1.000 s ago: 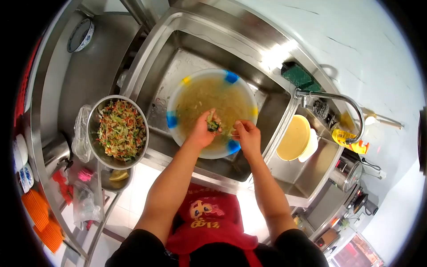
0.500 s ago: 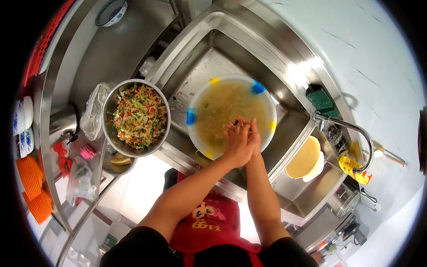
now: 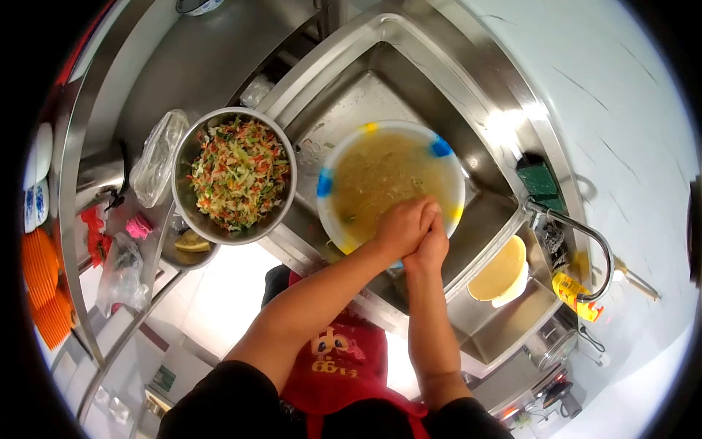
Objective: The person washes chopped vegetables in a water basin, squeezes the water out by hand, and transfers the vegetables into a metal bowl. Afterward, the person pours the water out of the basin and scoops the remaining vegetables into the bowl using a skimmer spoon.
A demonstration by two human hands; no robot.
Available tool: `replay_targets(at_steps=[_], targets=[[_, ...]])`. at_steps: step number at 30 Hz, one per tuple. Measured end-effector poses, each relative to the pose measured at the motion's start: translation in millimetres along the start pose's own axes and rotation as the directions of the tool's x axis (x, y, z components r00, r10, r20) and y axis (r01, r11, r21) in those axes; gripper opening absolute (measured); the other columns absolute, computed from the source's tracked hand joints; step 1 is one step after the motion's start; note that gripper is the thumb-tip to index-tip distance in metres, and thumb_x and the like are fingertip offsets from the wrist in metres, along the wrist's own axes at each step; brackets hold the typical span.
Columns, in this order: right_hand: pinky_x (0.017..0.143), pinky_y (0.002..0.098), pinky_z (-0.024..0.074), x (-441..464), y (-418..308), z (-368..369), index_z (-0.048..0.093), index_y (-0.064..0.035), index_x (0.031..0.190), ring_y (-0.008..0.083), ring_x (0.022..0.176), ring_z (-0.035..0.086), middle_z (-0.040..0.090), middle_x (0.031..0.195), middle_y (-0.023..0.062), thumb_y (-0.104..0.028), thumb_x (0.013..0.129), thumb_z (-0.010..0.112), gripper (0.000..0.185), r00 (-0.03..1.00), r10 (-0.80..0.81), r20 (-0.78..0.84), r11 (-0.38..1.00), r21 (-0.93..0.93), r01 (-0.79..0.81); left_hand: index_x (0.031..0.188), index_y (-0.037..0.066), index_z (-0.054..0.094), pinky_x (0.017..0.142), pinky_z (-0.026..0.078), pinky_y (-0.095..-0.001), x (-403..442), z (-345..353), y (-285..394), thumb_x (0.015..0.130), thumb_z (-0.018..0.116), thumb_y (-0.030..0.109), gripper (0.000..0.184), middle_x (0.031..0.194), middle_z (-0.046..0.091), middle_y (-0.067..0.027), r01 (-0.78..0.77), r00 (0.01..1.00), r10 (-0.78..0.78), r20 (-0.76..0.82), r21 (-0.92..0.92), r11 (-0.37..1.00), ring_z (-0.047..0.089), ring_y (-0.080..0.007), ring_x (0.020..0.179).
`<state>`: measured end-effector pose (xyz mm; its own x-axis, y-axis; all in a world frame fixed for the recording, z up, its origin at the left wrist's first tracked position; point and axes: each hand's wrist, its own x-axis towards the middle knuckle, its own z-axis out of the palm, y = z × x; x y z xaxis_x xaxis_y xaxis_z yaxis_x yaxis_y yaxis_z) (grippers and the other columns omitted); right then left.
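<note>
Clasped, any contents hidden, left hand (image 3: 404,225) and right hand (image 3: 430,249) met over the basin (image 3: 440,147), near side, likely limiting splashing.

Brightly lit, white glare on the steel sink (image 3: 494,110), edges bowed, blackened

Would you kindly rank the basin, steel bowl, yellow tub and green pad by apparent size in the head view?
Largest to smallest:
Basin, partly hidden
Steel bowl
Yellow tub
Green pad
</note>
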<state>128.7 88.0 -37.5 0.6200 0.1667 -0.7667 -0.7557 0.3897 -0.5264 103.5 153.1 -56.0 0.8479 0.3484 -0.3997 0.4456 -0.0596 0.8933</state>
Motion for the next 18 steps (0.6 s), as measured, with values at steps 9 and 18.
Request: replay_targets(at_steps=[9, 18], targets=[[0.059, 0.0276, 0.0403, 15, -27, -9, 0.055, -0.0098, 0.086, 0.0106, 0.067, 0.047, 0.049, 0.074, -0.0019, -0.041, 0.102, 0.043, 0.037, 0.963, -0.149, 0.226, 0.886, -0.401, 0.231, 0.102, 0.004, 0.060, 0.089, 0.044, -0.0423, -6, -19, 48, 0.083, 0.063, 0.040, 0.041, 0.093, 0.063, -0.0170, -0.080, 0.997, 0.076, -0.025, -0.376, 0.923, 0.060, -0.0342, 0.091], [0.052, 0.0276, 0.0357, -14, -50, 11, 0.050, -0.0114, 0.077, 0.0106, 0.061, 0.041, 0.043, 0.066, -0.0026, -0.042, 0.102, 0.042, 0.040, 0.940, -0.133, 0.314, 0.813, -0.509, 0.285, 0.096, 0.003, 0.053, 0.103, 0.021, -0.0533, -22, -22, 67, 0.065, 0.076, 0.046, 0.058, 0.107, 0.052, -0.0161, -0.405, 0.879, 0.424, -0.217, 0.127, 0.905, 0.044, -0.0364, 0.111]])
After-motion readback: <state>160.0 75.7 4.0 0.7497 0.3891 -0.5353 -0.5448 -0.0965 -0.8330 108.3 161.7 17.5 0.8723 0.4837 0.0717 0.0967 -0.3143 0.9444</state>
